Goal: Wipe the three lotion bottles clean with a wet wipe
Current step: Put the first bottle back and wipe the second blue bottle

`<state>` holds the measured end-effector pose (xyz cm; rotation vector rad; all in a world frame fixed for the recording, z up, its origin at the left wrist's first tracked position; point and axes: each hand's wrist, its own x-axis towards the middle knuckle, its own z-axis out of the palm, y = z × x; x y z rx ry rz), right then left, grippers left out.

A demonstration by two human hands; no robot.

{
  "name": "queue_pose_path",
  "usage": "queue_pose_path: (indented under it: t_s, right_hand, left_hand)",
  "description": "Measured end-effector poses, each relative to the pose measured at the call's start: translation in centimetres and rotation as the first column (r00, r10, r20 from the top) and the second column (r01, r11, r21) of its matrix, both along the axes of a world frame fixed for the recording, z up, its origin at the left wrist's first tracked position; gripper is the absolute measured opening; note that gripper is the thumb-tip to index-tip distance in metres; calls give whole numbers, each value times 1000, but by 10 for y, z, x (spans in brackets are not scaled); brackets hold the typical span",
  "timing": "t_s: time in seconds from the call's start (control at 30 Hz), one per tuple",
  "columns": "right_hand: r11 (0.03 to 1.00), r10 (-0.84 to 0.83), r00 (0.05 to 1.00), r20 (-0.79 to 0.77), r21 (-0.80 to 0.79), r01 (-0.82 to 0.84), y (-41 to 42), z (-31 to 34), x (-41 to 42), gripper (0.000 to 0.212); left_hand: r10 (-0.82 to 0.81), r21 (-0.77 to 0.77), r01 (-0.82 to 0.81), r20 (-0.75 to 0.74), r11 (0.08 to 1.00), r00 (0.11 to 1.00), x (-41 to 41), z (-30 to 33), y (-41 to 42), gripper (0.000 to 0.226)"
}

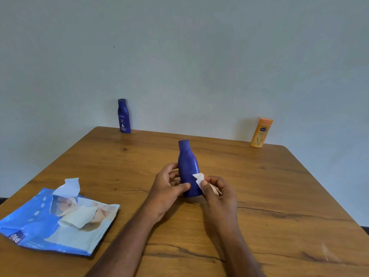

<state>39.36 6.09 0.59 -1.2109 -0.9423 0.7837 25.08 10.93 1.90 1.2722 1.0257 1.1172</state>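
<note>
A plain dark blue lotion bottle (188,166) stands upright at the middle of the wooden table (259,196). My left hand (167,186) grips its lower part, thumb across the front. My right hand (217,191) pinches a small folded white wet wipe (199,179) and holds it against the bottle's right side. A second blue bottle with a label (124,116) stands at the far left edge. An orange bottle (261,132) stands at the far right edge.
An open blue wet-wipe pack (40,226) lies flat at the near left, its flap lifted and a wipe sticking out. A pale wall rises right behind the table's far edge.
</note>
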Motion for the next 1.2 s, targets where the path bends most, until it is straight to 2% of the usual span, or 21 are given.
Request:
queue_pose_path:
  t_s: [0.1,0.27,0.33,0.43,0.5,0.67,0.9,1.2]
  right_hand:
    - [1000,-15,999,52,1,15,8,0,-2,12]
    - [1000,1,1000,24,-22,-1,31,11,6,11]
    - [998,-17,996,-85,-62,12,51,19,17,9]
    - [988,-26,946,-322,-149,-24,87,30,41,29]
    - [986,-4,927,-375,-154,-58,108,31,55,36]
    - [988,38,998,-53,-148,-45,144,14,69,35]
    - [996,32,996,89,-90,-24,157,3,92,30]
    - [999,19,1000,-7,-38,-20,167,-3,87,24]
  left_hand:
    - [35,94,-23,-128,995,991,4,1,-1,63]
    - [159,184,-129,-162,975,974,11,5,13,56]
    - [203,204,-165,-183,965,962,16,14,30,53]
    - [210,198,-172,-188,965,960,25,28,63,51]
    - [205,196,-164,-207,967,957,30,31,88,51]
    - [234,216,-181,-256,960,938,35,19,151,48]
    - [233,267,-125,-425,955,875,40,6,223,46]
    - [234,287,-93,-509,953,829,55,4,270,49]
